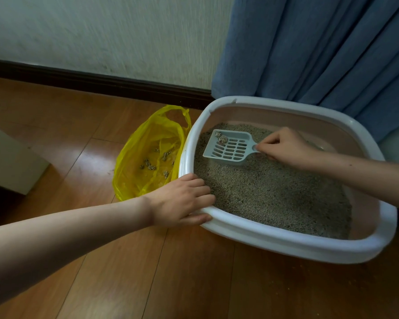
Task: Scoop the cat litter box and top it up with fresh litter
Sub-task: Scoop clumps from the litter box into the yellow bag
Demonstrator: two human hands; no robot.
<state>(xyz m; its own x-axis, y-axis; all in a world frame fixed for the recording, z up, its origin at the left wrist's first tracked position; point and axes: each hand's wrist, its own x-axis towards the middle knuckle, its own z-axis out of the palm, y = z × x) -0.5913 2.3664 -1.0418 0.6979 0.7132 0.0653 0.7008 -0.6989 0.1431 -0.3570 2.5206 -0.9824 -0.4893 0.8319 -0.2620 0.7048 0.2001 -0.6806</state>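
Now the right hand (286,146) is pinching the handle of the slotted scoop (228,147), fingers curled on it, and is holding a few clumps (221,138) at its far left corner, just above the litter (274,189). The left hand (182,199) is gripping the near left rim of the litter box (286,240), fingers over the edge. A yellow bag (148,153) is lying open to the left, clumps inside. If the scoop is tilting during the crossing, the clumps may fall on the wooden floor (171,272).
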